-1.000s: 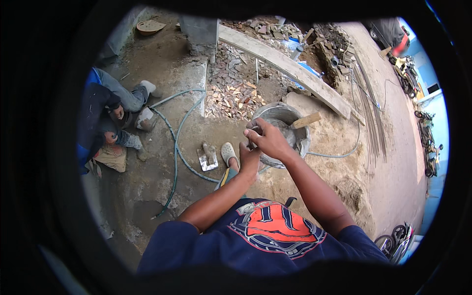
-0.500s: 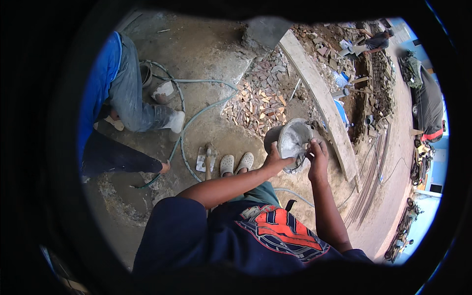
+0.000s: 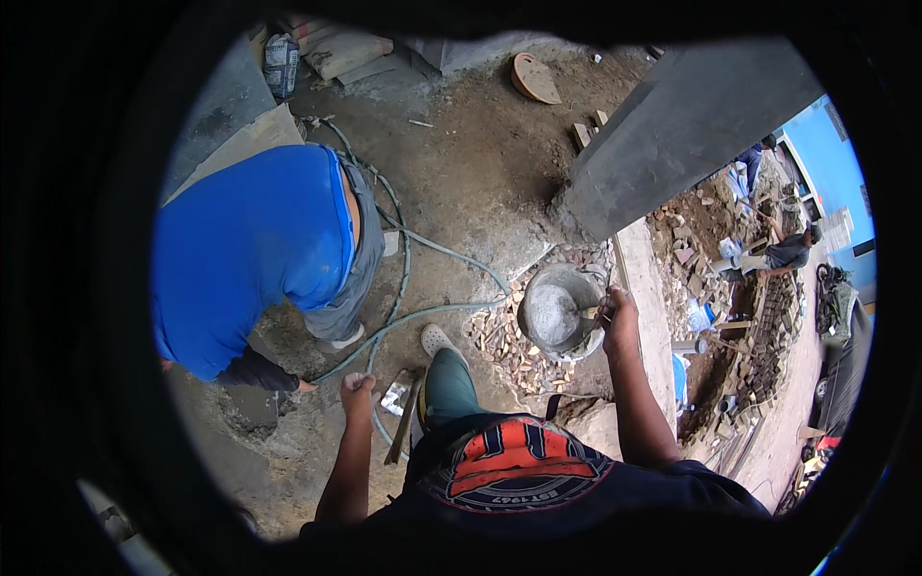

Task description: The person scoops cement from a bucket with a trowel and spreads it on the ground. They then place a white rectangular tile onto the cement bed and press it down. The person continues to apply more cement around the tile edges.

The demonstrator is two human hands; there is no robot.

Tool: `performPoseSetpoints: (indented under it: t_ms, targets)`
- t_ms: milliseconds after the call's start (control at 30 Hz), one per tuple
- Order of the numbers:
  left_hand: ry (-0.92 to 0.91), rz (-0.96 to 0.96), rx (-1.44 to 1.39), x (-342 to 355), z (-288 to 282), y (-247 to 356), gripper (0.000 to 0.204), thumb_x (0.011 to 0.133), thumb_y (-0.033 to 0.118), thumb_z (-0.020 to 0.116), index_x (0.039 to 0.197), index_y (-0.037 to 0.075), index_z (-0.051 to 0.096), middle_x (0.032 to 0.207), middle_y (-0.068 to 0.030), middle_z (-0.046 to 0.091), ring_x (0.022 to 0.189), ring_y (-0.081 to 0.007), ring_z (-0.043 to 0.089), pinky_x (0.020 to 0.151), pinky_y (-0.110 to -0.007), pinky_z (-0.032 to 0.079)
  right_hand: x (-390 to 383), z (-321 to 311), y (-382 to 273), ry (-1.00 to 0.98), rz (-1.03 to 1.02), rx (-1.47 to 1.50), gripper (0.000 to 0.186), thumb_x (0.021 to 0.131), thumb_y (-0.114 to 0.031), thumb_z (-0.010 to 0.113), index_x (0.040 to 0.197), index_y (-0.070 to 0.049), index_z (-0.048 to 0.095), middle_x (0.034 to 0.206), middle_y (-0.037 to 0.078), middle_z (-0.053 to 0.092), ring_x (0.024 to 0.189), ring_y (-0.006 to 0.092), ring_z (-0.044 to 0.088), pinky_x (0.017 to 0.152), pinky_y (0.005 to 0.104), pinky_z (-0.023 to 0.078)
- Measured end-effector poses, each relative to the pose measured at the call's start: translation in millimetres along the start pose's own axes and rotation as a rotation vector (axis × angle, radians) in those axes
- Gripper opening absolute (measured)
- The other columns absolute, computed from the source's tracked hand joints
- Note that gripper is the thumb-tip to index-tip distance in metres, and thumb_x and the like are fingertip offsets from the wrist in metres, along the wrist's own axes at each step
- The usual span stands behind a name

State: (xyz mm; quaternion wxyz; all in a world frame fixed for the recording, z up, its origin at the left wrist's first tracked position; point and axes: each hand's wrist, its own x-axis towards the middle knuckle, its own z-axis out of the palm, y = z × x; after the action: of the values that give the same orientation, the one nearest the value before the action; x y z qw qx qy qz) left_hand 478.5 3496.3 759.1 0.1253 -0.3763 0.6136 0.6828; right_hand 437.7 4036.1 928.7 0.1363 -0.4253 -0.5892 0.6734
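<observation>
A grey bucket [image 3: 563, 305], whitish paste coating its inside, hangs in front of me over the rubble. My right hand [image 3: 619, 319] is closed at its right edge; a small pale piece shows beside the fingers, too unclear to name. Well to the left and away from the bucket, my left hand [image 3: 357, 392] has its fingers curled in, and I see nothing in them. Between that hand and my leg lies a long-handled tool, perhaps a shovel [image 3: 401, 422], with a pale blade. One clog [image 3: 442, 341] shows on my forward foot.
On the left a co-worker in a blue shirt [image 3: 254, 254] bends over a green hose [image 3: 408, 254] looped across the ground. Broken tile pieces [image 3: 495, 341] lie below the bucket. A grey pillar [image 3: 687, 134] rises beyond. To its right are a plank [image 3: 645, 317], a rubble-lined trench and another worker [image 3: 789, 252].
My left hand has let go of the bucket and swung down to the left. The right hand stays at the bucket. My view and stance have shifted, and the co-worker is bent lower.
</observation>
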Motion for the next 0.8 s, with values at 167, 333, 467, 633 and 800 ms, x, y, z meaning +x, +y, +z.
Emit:
performPoseSetpoints:
  t_ms: [167,333,467,633,800]
  targets:
    - [0.132,-0.175,-0.059,23,-36,-14,0.019,0.089,0.012,0.079,0.103,0.008,0.066,0.095,-0.0060,0.072,0.090,-0.0240,0.072,0.066,-0.042,0.060,90,99,-52,0.030,0.025,0.055,0.019,0.101,-0.029,0.061,0.113,-0.015,0.068,0.080,-0.001,0.063,0.068,0.0112,0.056,0.065,0.0284,0.046]
    - [0.038,-0.039,0.650,40,-21,-30,0.028,0.076,0.021,0.095,0.086,0.004,0.076,0.084,-0.0115,0.078,0.067,-0.0213,0.071,0.064,-0.042,0.059,173,197,-130,0.016,-0.033,0.076,0.021,0.101,-0.028,0.062,0.115,-0.013,0.067,0.082,0.000,0.061,0.067,0.0127,0.053,0.064,0.0285,0.046]
    - [0.100,-0.010,0.715,77,16,-16,0.023,0.078,0.023,0.092,0.082,0.006,0.077,0.077,-0.0074,0.076,0.066,-0.0192,0.070,0.061,-0.041,0.054,238,273,-195,0.042,-0.084,0.113,0.026,0.099,-0.026,0.061,0.118,-0.009,0.066,0.084,0.005,0.062,0.061,0.0170,0.056,0.055,0.0339,0.048]
    - [0.132,-0.056,0.437,237,97,96,0.021,0.081,0.024,0.089,0.082,0.007,0.077,0.076,-0.0090,0.076,0.066,-0.0196,0.070,0.060,-0.041,0.054,352,400,-247,-0.021,-0.041,0.045,0.015,0.100,-0.024,0.063,0.109,-0.011,0.063,0.076,0.004,0.059,0.056,0.0164,0.055,0.051,0.0323,0.048]
    - [0.293,0.017,0.128,391,196,278,0.020,0.083,0.026,0.085,0.082,0.007,0.077,0.076,-0.0107,0.075,0.066,-0.0199,0.070,0.059,-0.041,0.053,491,554,-263,-0.235,0.019,-0.077,0.015,0.099,-0.023,0.065,0.091,-0.014,0.057,0.072,0.001,0.057,0.052,0.0146,0.050,0.048,0.0319,0.041]
